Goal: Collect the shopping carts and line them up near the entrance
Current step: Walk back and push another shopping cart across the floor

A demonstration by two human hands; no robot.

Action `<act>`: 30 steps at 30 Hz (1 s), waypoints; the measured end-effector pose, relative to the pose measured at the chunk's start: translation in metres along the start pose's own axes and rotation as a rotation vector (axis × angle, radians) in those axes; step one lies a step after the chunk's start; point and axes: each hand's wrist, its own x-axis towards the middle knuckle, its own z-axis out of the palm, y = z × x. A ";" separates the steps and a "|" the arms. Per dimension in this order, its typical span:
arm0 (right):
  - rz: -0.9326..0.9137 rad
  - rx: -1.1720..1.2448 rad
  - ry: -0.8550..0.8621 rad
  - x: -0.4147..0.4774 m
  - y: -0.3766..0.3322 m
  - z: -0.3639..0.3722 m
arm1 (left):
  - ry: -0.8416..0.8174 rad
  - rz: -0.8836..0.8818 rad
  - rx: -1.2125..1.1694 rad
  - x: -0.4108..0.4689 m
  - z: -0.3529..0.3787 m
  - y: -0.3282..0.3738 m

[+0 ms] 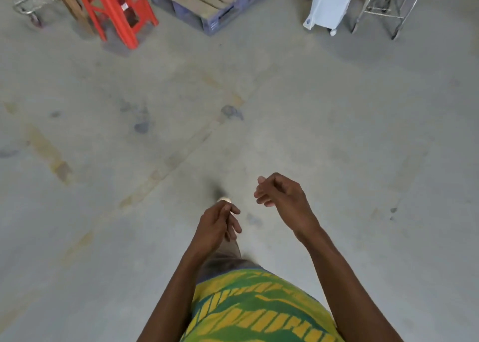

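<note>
This looks like a warehouse-style shop or stockroom. It has a bare, stained concrete floor (259, 87) with faded painted lines. Along the floor's far edge stand a pallet (199, 10) carrying cartons and a stack of red plastic stools (114, 7). A metal shopping cart (388, 7) stands in the far right corner and a second shopping cart (32, 5) in the far left.

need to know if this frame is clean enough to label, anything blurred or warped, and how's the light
Head view: light is soft and even, with no glare and only faint shadows beneath the red stool. The foot is smeared by motion, and the left hand and right hand are slightly soft. Wide-angle warp tilts the top-right cart and top-left cart, both cropped by the frame.
</note>
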 end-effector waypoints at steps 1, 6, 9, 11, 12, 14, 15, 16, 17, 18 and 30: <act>-0.001 0.006 0.001 0.021 -0.003 -0.004 | -0.020 -0.005 -0.008 0.026 0.001 0.008; -0.077 0.017 0.041 0.141 -0.031 -0.041 | -0.130 -0.024 -0.061 0.182 0.005 0.076; -0.040 -0.014 0.095 0.219 -0.066 -0.072 | -0.175 0.027 -0.010 0.290 0.004 0.151; 0.004 -0.011 0.147 0.266 -0.082 -0.095 | -0.212 0.094 0.022 0.353 0.009 0.213; 0.035 -0.004 0.175 0.287 -0.087 -0.108 | -0.241 0.128 0.039 0.381 0.014 0.243; 0.083 0.016 0.224 0.320 -0.091 -0.131 | -0.309 0.214 0.063 0.423 0.025 0.298; 0.109 0.032 0.250 0.335 -0.091 -0.143 | -0.341 0.256 0.061 0.442 0.031 0.324; 0.138 0.059 0.277 0.352 -0.091 -0.157 | -0.374 0.293 0.062 0.463 0.039 0.350; 0.169 0.079 0.300 0.370 -0.090 -0.171 | -0.398 0.328 0.066 0.482 0.049 0.373; 0.192 0.099 0.319 0.387 -0.089 -0.184 | -0.423 0.361 0.071 0.500 0.059 0.394; 0.194 0.269 0.481 0.640 -0.130 -0.427 | -0.472 0.231 0.141 0.768 0.245 0.460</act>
